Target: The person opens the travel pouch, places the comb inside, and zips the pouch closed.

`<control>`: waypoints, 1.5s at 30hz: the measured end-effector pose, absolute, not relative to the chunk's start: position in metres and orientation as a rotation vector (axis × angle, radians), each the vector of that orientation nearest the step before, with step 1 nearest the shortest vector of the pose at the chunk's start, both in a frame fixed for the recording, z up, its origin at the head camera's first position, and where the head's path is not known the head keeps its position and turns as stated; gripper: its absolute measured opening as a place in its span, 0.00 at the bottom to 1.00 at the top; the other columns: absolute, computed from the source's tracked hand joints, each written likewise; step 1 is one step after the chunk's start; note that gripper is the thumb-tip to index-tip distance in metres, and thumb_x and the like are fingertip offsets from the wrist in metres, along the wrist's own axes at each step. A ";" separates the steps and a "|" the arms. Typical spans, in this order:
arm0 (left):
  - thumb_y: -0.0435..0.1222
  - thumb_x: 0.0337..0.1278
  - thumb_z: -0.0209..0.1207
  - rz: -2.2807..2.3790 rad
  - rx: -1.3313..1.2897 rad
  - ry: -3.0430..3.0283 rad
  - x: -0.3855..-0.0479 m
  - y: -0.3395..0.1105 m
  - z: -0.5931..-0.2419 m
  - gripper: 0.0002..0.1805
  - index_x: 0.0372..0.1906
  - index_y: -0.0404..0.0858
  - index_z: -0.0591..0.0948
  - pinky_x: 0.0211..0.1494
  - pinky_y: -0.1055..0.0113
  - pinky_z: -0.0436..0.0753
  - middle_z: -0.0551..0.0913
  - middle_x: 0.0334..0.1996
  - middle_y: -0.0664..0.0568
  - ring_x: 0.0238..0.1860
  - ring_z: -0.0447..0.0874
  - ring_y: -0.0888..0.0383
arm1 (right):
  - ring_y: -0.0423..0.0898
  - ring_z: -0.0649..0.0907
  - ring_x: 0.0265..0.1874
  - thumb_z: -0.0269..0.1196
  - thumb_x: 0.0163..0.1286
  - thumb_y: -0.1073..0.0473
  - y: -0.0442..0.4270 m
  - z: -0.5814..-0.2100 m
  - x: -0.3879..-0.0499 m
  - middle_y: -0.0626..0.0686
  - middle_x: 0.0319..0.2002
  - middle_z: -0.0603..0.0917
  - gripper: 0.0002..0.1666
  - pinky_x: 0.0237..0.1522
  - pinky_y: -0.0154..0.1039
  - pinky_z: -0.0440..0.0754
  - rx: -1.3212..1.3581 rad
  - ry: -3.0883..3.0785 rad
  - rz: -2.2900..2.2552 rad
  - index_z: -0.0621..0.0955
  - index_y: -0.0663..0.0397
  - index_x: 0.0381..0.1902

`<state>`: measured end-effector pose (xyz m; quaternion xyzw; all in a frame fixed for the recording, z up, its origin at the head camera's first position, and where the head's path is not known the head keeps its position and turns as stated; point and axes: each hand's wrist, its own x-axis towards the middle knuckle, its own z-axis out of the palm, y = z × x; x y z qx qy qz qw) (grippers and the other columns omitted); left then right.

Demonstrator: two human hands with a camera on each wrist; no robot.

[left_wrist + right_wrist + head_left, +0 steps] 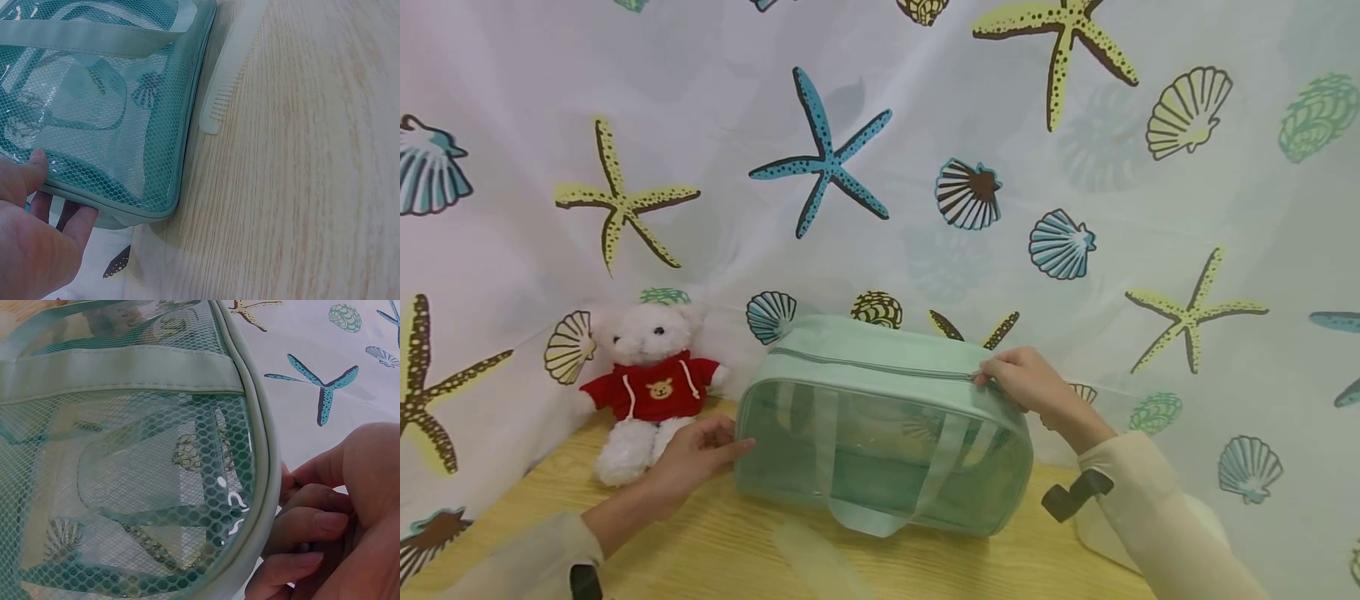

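I'm holding the green bag (883,421) near the back edge of the tabletop (700,542), left hand (700,450) loosely gripping one end, right hand (1026,383) pinching the zipper (880,367) at the other. I'm seemingly working the zipper; that's calling for steady bracing.

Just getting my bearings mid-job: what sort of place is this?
Possibly a room at home: a wood-grain table, a starfish-print cloth behind it, and a teddy bear beside the green bag.
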<state>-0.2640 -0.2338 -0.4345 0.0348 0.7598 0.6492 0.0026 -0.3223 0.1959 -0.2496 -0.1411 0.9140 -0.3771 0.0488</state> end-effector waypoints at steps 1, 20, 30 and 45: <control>0.45 0.67 0.66 2.032 0.102 2.392 -0.265 -0.234 -0.436 0.13 0.43 0.40 0.79 0.49 0.65 0.85 0.80 0.34 0.60 0.40 0.78 0.61 | 0.40 0.54 0.11 0.49 0.81 0.53 0.196 -0.249 -0.322 0.42 0.08 0.59 0.22 0.19 0.36 0.59 -0.427 2.784 -1.149 0.85 0.60 0.40; 0.45 0.67 0.67 2.045 0.104 2.395 -0.270 -0.236 -0.442 0.11 0.36 0.46 0.78 0.49 0.66 0.85 0.77 0.29 0.61 0.38 0.77 0.62 | 0.39 0.55 0.12 0.50 0.81 0.52 0.188 -0.244 -0.326 0.42 0.10 0.58 0.22 0.20 0.36 0.62 -0.445 2.798 -1.079 0.87 0.59 0.42; 0.46 0.67 0.66 2.032 0.100 2.394 -0.265 -0.233 -0.436 0.11 0.38 0.45 0.78 0.49 0.65 0.85 0.77 0.30 0.60 0.39 0.77 0.60 | 0.39 0.54 0.11 0.50 0.81 0.52 0.179 -0.242 -0.323 0.42 0.09 0.58 0.22 0.18 0.35 0.60 -0.446 2.795 -1.050 0.88 0.58 0.42; 0.45 0.68 0.65 2.027 0.103 2.393 -0.265 -0.232 -0.437 0.10 0.36 0.46 0.78 0.50 0.68 0.85 0.78 0.30 0.61 0.40 0.78 0.62 | 0.40 0.54 0.08 0.51 0.81 0.54 0.174 -0.240 -0.323 0.42 0.06 0.60 0.21 0.17 0.38 0.66 -0.478 2.743 -1.087 0.88 0.60 0.46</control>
